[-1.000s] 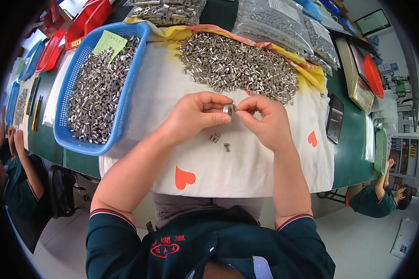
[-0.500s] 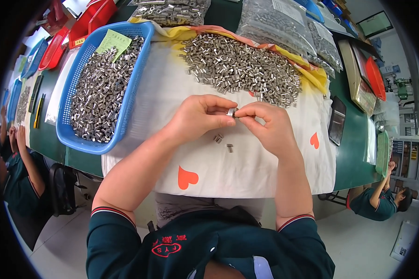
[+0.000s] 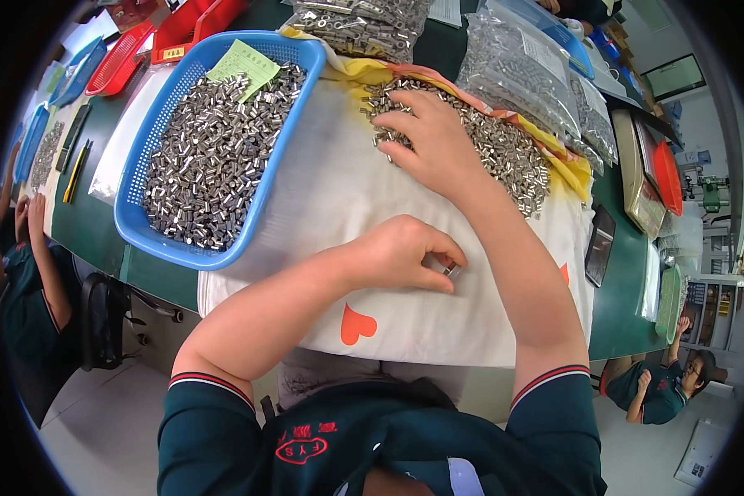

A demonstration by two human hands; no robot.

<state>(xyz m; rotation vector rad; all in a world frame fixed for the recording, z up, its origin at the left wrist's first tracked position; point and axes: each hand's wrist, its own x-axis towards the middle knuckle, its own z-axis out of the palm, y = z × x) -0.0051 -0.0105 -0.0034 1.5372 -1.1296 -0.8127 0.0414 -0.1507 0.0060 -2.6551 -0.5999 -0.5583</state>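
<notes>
My right hand (image 3: 431,145) reaches over the left part of a heap of small shiny metal cylinders (image 3: 517,165), its fingers spread and bent down at the heap's edge. No piece shows in its fingers. My left hand (image 3: 405,255) is low over the white cloth (image 3: 322,223), nearer to me, its fingers curled. A small metal piece (image 3: 452,270) glints between its thumb and forefinger; its full shape is hidden. The hand also covers the patch of cloth under it.
A blue basket (image 3: 260,207) full of like cylinders, with a green paper slip (image 3: 246,68), stands on the left. Bags of metal parts (image 3: 517,70) lie behind the heap. On the right is a dark phone (image 3: 601,245). Other people sit at both sides.
My hands have parted. The right one has moved away from me to the heap and spread its fingers; the left has come closer to me. The whole view has shifted slightly.
</notes>
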